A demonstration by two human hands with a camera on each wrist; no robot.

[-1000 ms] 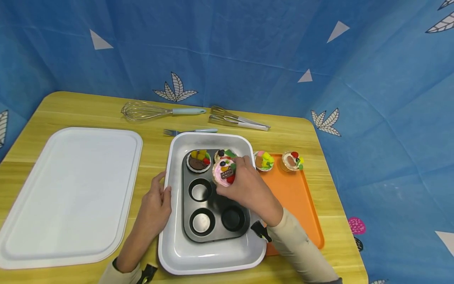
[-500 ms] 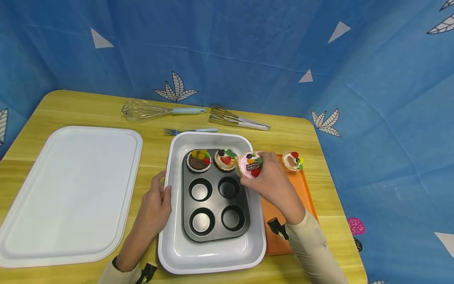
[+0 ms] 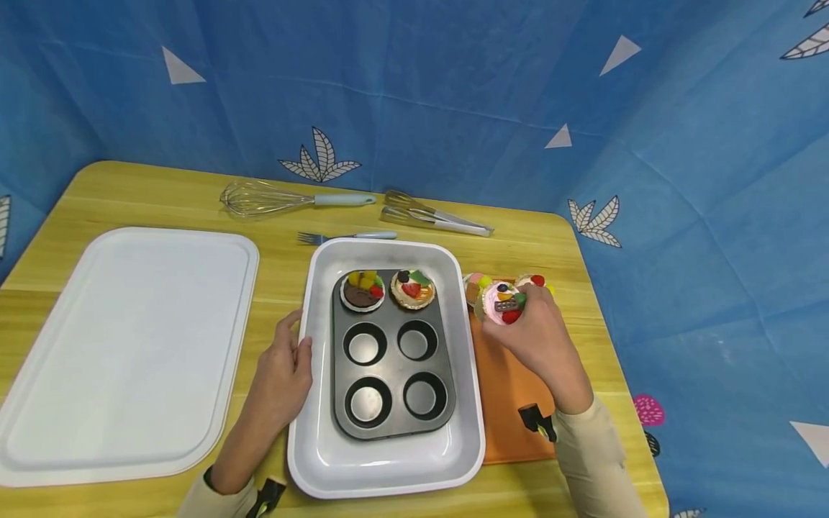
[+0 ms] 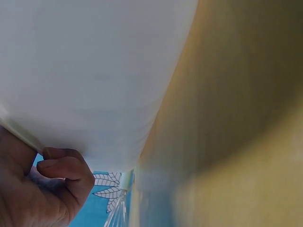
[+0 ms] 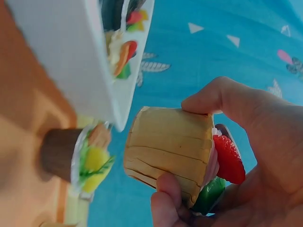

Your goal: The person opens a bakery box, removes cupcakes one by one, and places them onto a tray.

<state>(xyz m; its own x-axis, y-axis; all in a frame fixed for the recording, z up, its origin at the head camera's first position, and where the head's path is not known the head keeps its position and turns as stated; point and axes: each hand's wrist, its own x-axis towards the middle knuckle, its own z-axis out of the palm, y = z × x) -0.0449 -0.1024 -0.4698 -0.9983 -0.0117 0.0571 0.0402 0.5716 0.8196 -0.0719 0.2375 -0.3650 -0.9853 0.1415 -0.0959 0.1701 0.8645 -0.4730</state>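
My right hand [image 3: 542,337] pinches a cupcake [image 3: 497,302] with pink cream, a strawberry and a chocolate piece, held over the orange tray [image 3: 512,403]. In the right wrist view, thumb and fingers clasp the tan paper cup [image 5: 165,144], raised off the surface. My left hand [image 3: 285,374] grips the left rim of a deep white tray [image 3: 382,475]. Inside that tray lies a dark muffin pan [image 3: 395,360]. Its two far cups hold a chocolate cupcake [image 3: 363,295] and a strawberry-topped cupcake [image 3: 412,290].
Two more cupcakes stand at the orange tray's far end: a yellow-topped cupcake [image 5: 80,156] and a partly hidden cupcake [image 3: 536,281]. A whisk [image 3: 278,200], a fork [image 3: 346,237] and tongs [image 3: 434,219] lie behind. A flat white tray [image 3: 142,345] occupies the left.
My right hand has carried the pink cupcake rightward from above the muffin pan to above the orange tray. The left hand keeps its place on the rim.
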